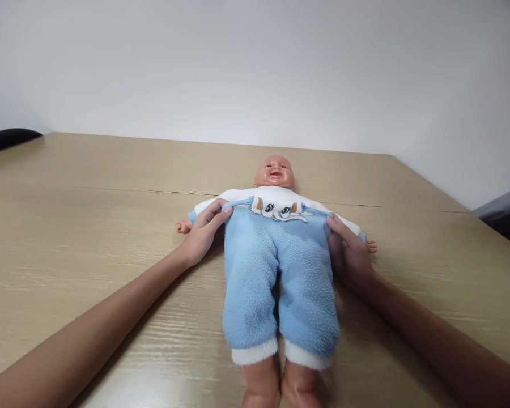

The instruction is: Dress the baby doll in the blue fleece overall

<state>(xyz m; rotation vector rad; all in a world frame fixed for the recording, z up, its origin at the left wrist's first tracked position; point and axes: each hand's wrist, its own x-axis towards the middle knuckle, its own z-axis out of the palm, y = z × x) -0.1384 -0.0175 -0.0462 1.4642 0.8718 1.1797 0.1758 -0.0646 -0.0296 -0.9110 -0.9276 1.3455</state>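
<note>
The plastic baby doll's bare feet [280,385] lie nearest; left hand [204,232] and right hand [346,249] pinch the fluffy light-blue fleece trousers' waistband [280,266] between closed fingers.

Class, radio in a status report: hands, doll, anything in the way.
Left hand and right hand grip trousers at the waist. Doll on its back on table. Nothing in the way.

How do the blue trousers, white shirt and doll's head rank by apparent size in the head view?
1. Blue trousers, largest, though nearest the camera.
2. White shirt, mostly a thin visible band.
3. Doll's head, farthest away; close to the shirt in visible area, so unsure.
</note>
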